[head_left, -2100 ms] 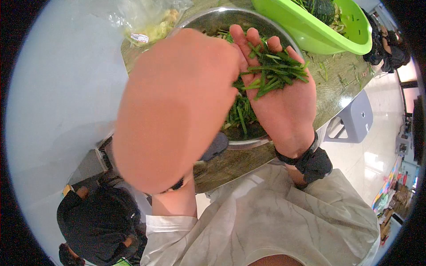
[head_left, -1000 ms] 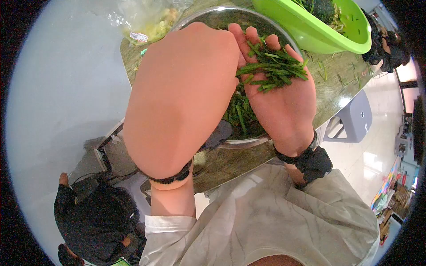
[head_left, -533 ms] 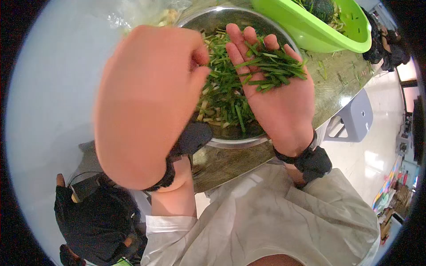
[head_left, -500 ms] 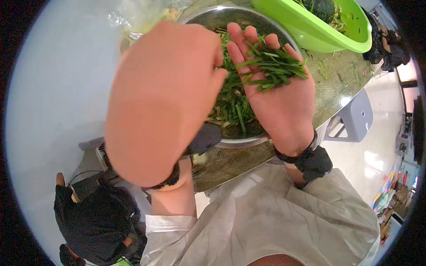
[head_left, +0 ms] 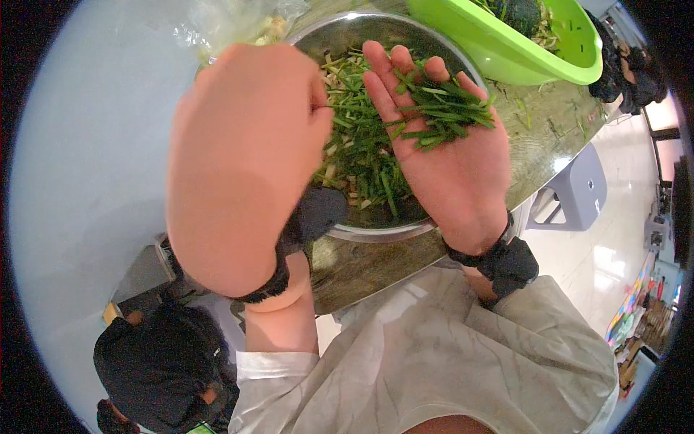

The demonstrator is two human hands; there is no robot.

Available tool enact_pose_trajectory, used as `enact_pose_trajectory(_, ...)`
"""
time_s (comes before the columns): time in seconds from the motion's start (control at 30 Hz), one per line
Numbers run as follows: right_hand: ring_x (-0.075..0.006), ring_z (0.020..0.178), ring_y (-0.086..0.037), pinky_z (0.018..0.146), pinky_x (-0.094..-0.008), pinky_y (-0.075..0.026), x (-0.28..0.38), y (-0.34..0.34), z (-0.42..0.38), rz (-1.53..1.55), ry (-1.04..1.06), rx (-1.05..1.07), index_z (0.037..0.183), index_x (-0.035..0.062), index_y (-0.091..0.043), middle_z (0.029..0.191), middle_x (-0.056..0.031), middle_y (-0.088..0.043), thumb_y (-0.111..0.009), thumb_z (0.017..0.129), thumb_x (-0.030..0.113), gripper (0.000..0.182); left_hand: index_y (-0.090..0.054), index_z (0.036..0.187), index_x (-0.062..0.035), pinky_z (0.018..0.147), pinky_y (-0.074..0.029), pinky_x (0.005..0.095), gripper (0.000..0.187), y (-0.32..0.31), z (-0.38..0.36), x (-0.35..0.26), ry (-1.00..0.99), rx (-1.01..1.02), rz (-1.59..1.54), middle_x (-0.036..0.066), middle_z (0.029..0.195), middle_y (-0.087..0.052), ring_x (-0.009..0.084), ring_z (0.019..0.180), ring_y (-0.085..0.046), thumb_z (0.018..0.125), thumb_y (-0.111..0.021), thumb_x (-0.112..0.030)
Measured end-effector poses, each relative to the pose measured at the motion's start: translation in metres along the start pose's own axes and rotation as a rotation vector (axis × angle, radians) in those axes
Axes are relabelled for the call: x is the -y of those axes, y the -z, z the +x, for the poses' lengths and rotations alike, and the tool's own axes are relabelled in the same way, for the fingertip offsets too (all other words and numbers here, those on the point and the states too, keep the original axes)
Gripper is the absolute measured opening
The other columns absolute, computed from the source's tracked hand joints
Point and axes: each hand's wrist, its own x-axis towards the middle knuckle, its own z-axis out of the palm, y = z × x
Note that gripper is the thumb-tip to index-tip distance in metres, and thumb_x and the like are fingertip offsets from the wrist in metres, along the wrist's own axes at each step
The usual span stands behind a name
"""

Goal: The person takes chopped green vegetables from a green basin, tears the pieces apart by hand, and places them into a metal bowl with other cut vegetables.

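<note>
My right hand [head_left: 455, 159] is turned palm up over the right side of a metal bowl [head_left: 394, 235]. A small heap of cut green chives [head_left: 448, 112] rests across its palm and slightly curled fingers. My left hand [head_left: 242, 159] is close to the camera at the bowl's left side, its back toward me. Its fingers are curled together, and whatever they may hold is hidden. Between the hands, the bowl contains more chopped chives [head_left: 369, 148], green pieces mixed with pale ones. Both wrists wear black bands.
A green plastic basket [head_left: 513, 61] with greens and a dark round object stands at the upper right. Scraps lie on the table [head_left: 538, 134]. A clear plastic bag [head_left: 235, 29] is beyond my left hand. A grey stool [head_left: 578, 188] stands right; a dark-clothed person [head_left: 163, 358] is lower left.
My left hand has moved left, away from my right hand, uncovering more of the bowl's contents. My right hand stays nearly in place with the chives. The person at lower left has shifted.
</note>
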Motion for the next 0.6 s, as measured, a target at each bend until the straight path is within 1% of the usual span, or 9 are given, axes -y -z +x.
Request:
enact_pose_trajectory(0.03,-0.0406,0.143,-0.040,0.122,-0.0506,-0.033,0.000,0.001,0.000,0.009,-0.005,0.020,0.104,-0.0047,-0.064,0.135,-0.0251,-0.057,-0.039,0.105,0.020,0.035,-0.074,0.088,-0.0037,0.067,-0.054,0.0409,0.016,0.003,-0.001,0.001,0.048,0.008,-0.008,0.016,0.080,-0.072,0.0331,0.071,-0.068,0.077,-0.073,-0.015)
enact_pose_trajectory(0.07,-0.0413,0.144,-0.039,0.124,-0.0520,-0.030,0.000,0.002,0.000,0.020,-0.012,0.038,0.103,-0.0053,-0.063,0.133,-0.0249,-0.058,-0.040,0.105,0.020,0.035,-0.074,0.089,-0.0040,0.068,-0.054,0.0408,0.016,0.002,-0.003,0.000,0.041,-0.054,0.018,0.015,0.081,-0.072,0.0327,0.072,-0.068,0.076,-0.073,-0.015)
enact_pose_trajectory(0.13,-0.0410,0.144,-0.039,0.123,-0.0514,-0.032,-0.001,0.004,0.000,0.002,-0.009,0.062,0.104,-0.0051,-0.063,0.134,-0.0249,-0.058,-0.039,0.105,0.020,0.035,-0.074,0.090,-0.0044,0.069,-0.054,0.0406,0.018,0.002,-0.007,0.000,0.030,-0.178,0.075,0.014,0.081,-0.071,0.0321,0.073,-0.068,0.075,-0.074,-0.015)
enact_pose_trajectory(0.2,-0.0407,0.144,-0.039,0.123,-0.0509,-0.032,-0.001,0.005,0.001,-0.008,-0.010,0.065,0.104,-0.0048,-0.064,0.134,-0.0247,-0.058,-0.039,0.105,0.020,0.035,-0.073,0.093,-0.0047,0.070,-0.054,0.0415,0.021,0.001,-0.009,-0.007,-0.047,-0.069,0.044,0.014,0.082,-0.071,0.0333,0.074,-0.068,0.075,-0.075,-0.015)
enact_pose_trajectory(0.27,-0.0405,0.144,-0.039,0.122,-0.0507,-0.033,0.000,0.004,0.001,-0.007,-0.018,0.041,0.104,-0.0045,-0.064,0.135,-0.0241,-0.058,-0.039,0.105,0.020,0.035,-0.073,0.092,-0.0045,0.070,-0.054,0.0422,0.020,-0.003,-0.009,-0.015,-0.127,-0.043,0.023,0.014,0.082,-0.071,0.0345,0.075,-0.068,0.075,-0.075,-0.015)
enact_pose_trajectory(0.37,-0.0403,0.144,-0.040,0.122,-0.0503,-0.033,0.000,0.001,0.000,-0.004,-0.027,0.018,0.105,-0.0036,-0.064,0.135,-0.0231,-0.058,-0.039,0.105,0.020,0.035,-0.073,0.086,-0.0037,0.070,-0.054,0.0429,0.016,-0.009,-0.007,-0.025,-0.205,-0.060,0.021,0.014,0.080,-0.071,0.0359,0.075,-0.068,0.075,-0.075,-0.015)
enact_pose_trajectory(0.47,-0.0403,0.143,-0.040,0.121,-0.0496,-0.034,0.002,-0.001,-0.002,-0.021,-0.035,0.002,0.104,-0.0027,-0.064,0.135,-0.0223,-0.059,-0.039,0.105,0.020,0.034,-0.072,0.079,-0.0030,0.070,-0.055,0.0429,0.013,-0.011,-0.002,-0.028,-0.183,-0.018,0.031,0.014,0.077,-0.070,0.0357,0.074,-0.068,0.075,-0.074,-0.015)
enact_pose_trajectory(0.57,-0.0404,0.143,-0.040,0.122,-0.0497,-0.033,0.000,0.002,0.001,-0.009,-0.009,0.053,0.103,-0.0035,-0.064,0.134,-0.0232,-0.059,-0.038,0.105,0.020,0.034,-0.071,0.077,-0.0029,0.068,-0.055,0.0419,0.012,-0.012,-0.005,-0.020,-0.121,-0.074,0.069,0.015,0.075,-0.070,0.0341,0.072,-0.069,0.075,-0.074,-0.014)
enact_pose_trajectory(0.6,-0.0405,0.144,-0.039,0.122,-0.0498,-0.032,-0.001,0.002,0.000,0.009,-0.010,0.040,0.103,-0.0039,-0.063,0.134,-0.0236,-0.058,-0.039,0.105,0.020,0.034,-0.072,0.078,-0.0030,0.068,-0.055,0.0414,0.011,-0.012,-0.005,-0.015,-0.093,-0.087,0.080,0.015,0.075,-0.070,0.0336,0.072,-0.069,0.075,-0.074,-0.014)
